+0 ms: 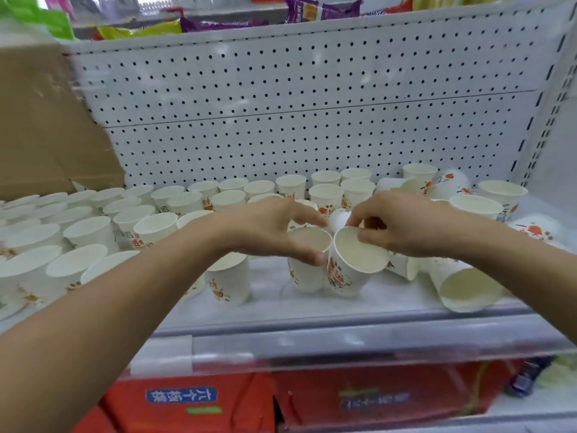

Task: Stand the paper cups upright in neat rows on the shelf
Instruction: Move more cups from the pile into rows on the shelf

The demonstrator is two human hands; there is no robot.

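The paper cup stands tilted at the front middle of the shelf – its far rim pinched by the right hand – touching an upright neighbour cup which the left hand grips

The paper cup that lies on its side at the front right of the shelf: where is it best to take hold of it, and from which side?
Probably pinch the rim of the tipped cup from the front: its open mouth faces the front edge of the shelf, so a thumb can go inside and fingers outside the upper wall, then swing it upright.
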